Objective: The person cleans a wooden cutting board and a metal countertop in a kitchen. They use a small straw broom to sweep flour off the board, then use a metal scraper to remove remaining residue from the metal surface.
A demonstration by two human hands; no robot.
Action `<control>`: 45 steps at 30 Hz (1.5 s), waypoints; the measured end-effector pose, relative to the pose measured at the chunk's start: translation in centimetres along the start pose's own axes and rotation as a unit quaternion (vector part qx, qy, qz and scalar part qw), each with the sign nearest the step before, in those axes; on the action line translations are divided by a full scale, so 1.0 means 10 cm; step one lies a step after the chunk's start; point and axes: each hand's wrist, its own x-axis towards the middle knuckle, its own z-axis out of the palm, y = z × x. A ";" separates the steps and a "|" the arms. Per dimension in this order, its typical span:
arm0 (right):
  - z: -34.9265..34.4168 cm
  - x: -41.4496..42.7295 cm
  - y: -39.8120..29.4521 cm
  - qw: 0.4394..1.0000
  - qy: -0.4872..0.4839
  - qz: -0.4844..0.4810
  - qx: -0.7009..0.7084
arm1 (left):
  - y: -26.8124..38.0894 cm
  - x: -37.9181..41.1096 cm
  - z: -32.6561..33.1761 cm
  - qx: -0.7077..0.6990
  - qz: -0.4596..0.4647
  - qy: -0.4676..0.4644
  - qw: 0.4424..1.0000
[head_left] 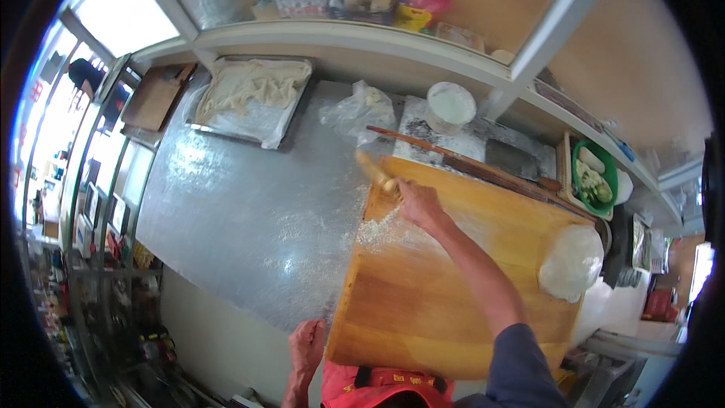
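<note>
My right hand [418, 202] grips one end of a short tan tool, apparently a hand brush [374, 171], above the far left corner of a wooden board [419, 306]. Loose flour [380, 232] lies on the board just below this hand and spills over its left edge onto the grey metal table [243, 209]. Curled into a fist, my left hand [307, 343] is at the table's near edge, left of the board's near corner; nothing shows in it. A pale dough mound [572, 263], seemingly under clear plastic, rests on the board's right side.
A metal tray [241, 135] with dough under cloth or film sits far left. Behind the board are a plastic bag [362, 110], a white tub [450, 106], a long wooden rolling pin [408, 139], a cleaver [512, 160] and a green basket of vegetables [610, 167]. Framed glass borders the back.
</note>
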 end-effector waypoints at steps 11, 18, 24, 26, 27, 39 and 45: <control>-0.32 -1.24 0.68 0.955 0.110 0.257 0.095 | 0.14 0.03 0.12 -0.019 0.033 -0.015 0.999; 0.28 -2.36 1.94 0.928 0.019 0.372 -0.009 | 0.24 -0.08 0.20 -0.020 0.039 -0.045 0.998; 0.33 -1.23 0.43 0.983 -0.015 0.122 0.134 | 0.39 0.01 0.30 -0.008 0.060 -0.069 0.996; -0.04 -1.26 0.15 0.985 0.013 0.095 0.144 | 0.34 0.02 0.27 -0.005 0.072 -0.055 0.996; -0.16 -1.31 0.21 0.979 0.014 0.157 0.127 | 0.28 0.03 0.25 -0.003 0.067 -0.049 0.997; 0.63 -0.81 -0.06 0.991 0.015 0.018 0.132 | 0.32 0.15 0.27 -0.067 0.044 -0.047 0.996; 0.10 -1.12 0.49 0.969 -0.012 0.242 0.045 | 0.14 0.02 0.12 -0.020 0.040 -0.042 0.998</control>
